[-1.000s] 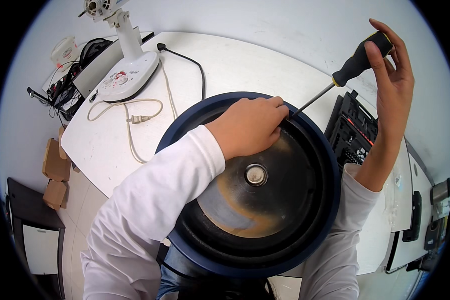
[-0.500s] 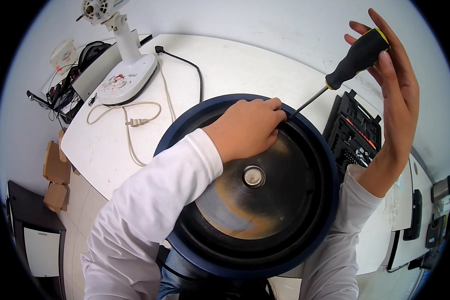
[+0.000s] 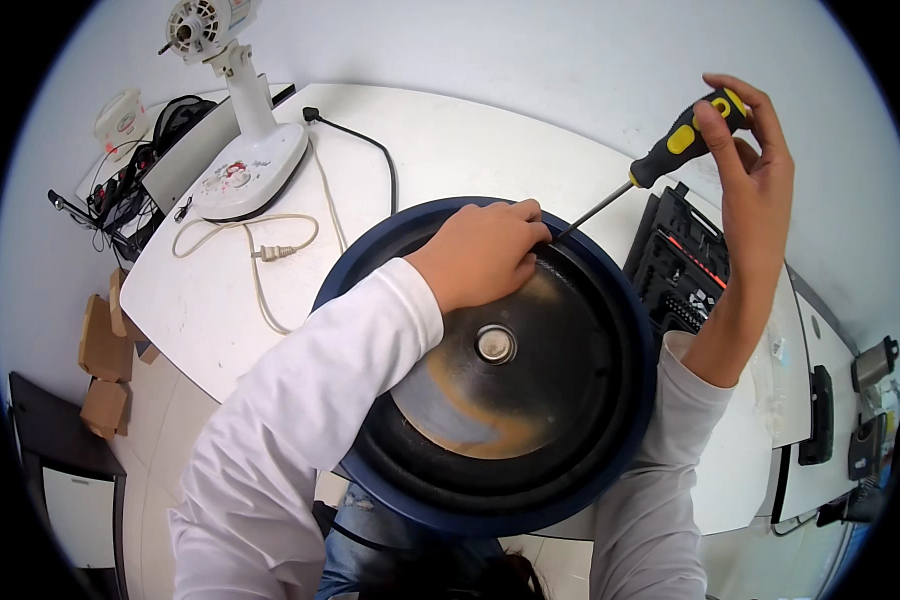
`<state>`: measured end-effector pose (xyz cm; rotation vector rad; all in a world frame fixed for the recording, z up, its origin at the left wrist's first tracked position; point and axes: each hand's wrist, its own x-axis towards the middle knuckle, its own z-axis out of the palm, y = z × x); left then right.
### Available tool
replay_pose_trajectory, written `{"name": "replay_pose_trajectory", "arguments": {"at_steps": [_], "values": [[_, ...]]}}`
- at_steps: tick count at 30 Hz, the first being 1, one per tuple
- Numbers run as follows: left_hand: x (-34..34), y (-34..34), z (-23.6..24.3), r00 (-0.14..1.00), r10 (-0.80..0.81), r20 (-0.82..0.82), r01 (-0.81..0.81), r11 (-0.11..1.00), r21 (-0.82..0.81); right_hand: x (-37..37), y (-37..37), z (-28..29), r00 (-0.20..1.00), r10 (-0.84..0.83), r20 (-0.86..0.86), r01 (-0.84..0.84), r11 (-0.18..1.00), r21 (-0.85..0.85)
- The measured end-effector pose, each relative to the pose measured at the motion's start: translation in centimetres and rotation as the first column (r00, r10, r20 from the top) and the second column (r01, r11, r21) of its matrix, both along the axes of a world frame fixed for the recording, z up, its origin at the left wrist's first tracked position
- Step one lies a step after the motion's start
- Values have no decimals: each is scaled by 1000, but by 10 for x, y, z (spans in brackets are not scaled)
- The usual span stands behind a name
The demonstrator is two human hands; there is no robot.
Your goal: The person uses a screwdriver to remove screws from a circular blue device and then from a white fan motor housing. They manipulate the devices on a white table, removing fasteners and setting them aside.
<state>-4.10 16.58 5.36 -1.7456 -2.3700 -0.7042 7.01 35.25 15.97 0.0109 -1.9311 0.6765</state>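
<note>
A round electric cooker body (image 3: 590, 440) with a dark blue rim and black inside sits tilted at the table's near edge, above my lap. Inside it is a stained heating plate with a metal button (image 3: 495, 344) at its centre. My right hand (image 3: 755, 165) pinches the handle end of a black-and-yellow screwdriver (image 3: 670, 150) between thumb and fingers. Its shaft slants down left to the cooker's far inner rim, where the tip is hidden. My left hand (image 3: 485, 250) reaches over the plate, fingers curled together beside that tip; what they grip is hidden.
A white fan stand (image 3: 255, 150) without blades stands at the back left, with a beige cord (image 3: 260, 270) on the white table (image 3: 450, 130). A black plug cable (image 3: 375, 145) runs behind the cooker. An open black toolbox (image 3: 675, 265) lies right; cardboard boxes (image 3: 105, 350) sit left.
My right fingers have gone from spread to closed round the handle's end. The screwdriver has turned, bringing yellow patches into sight. My left hand stays at the rim; the whole view has shifted slightly.
</note>
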Motion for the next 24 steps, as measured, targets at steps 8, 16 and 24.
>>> {"name": "replay_pose_trajectory", "arguments": {"at_steps": [8, 16, 24], "values": [[-2, -1, -1, 1000, -5, -26, 6, 1000, 18, -3, -17, -11, 999, -34, 23, 33, 999, 43], [-3, 0, -4, 999, -23, -29, 23, 999, 25, 2, -31, -9, 978, 208, 7, -208, 975, 82], [-4, 0, -6, 999, -29, -38, 30, 999, 18, 7, -25, -8, 986, 168, -1, -168, 985, -44]]}}
